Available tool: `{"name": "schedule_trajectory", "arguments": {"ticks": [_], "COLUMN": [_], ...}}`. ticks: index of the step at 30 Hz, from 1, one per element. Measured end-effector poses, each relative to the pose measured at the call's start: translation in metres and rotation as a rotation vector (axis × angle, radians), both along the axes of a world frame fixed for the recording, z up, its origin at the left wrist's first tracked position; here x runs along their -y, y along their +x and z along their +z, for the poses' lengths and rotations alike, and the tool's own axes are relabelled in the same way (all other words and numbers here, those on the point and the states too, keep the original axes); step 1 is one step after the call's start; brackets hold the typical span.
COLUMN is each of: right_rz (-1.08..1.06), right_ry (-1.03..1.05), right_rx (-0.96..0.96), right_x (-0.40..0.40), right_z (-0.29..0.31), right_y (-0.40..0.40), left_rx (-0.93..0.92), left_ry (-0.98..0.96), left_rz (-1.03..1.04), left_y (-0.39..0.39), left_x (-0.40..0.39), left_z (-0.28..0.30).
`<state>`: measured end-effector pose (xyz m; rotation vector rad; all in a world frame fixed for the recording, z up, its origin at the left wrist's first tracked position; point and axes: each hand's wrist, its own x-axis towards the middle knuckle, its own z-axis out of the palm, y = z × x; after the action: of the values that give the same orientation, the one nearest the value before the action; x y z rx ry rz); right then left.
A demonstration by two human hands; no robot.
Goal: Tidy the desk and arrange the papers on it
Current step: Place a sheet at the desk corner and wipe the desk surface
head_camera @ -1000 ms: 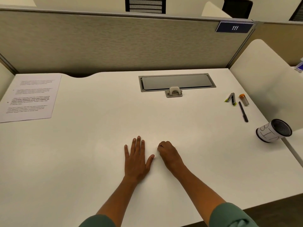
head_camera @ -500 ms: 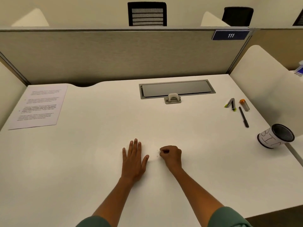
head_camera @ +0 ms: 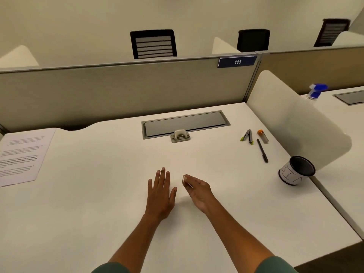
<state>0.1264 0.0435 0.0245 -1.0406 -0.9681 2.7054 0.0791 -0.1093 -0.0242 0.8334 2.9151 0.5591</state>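
A stack of printed papers (head_camera: 23, 156) lies at the desk's far left edge. My left hand (head_camera: 160, 194) rests flat on the white desk (head_camera: 98, 203), fingers straight and together. Just to its right, my right hand (head_camera: 197, 189) is raised slightly off the surface and turned on its side. Its thumb and fingertips pinch a tiny white scrap (head_camera: 183, 177). At the right lie two green-tipped pens (head_camera: 247, 136), a black pen (head_camera: 262, 150) and an orange-capped tube (head_camera: 263, 136).
A black-lined cup (head_camera: 295, 171) with handwriting lies on its side at the right edge, against a white side divider (head_camera: 295, 123). A grey cable hatch (head_camera: 185, 125) sits at the back centre, below the beige partition (head_camera: 118, 91). A blue-capped bottle (head_camera: 316, 91) stands on the neighbouring desk.
My right hand has uncurled from a fist on the desk, lifted a little and turned over with a tiny white scrap between its fingertips. The left hand stays flat. The view has tilted upward.
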Motion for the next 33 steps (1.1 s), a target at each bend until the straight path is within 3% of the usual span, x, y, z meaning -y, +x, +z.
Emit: {"name": "schedule_trajectory", "arguments": {"ticks": [18, 27, 33], "right_rz": [-0.443, -0.661, -0.691], "right_ry": [-0.168, 0.0, 0.155], "right_rx": [-0.21, -0.172, -0.034], "right_x": [-0.236, -0.33, -0.364], "right_z": [0.061, 0.07, 0.056], "right_y": [0.062, 0.097, 0.114], "left_rx": [-0.064, -0.049, -0.044], "left_ry": [-0.012, -0.038, -0.038], "left_rz": [-0.332, -0.435, -0.454], "left_y": [0.028, 0.047, 0.048], "left_x": [-0.234, -0.301, -0.318], "left_z": [0.032, 0.028, 0.022]}}
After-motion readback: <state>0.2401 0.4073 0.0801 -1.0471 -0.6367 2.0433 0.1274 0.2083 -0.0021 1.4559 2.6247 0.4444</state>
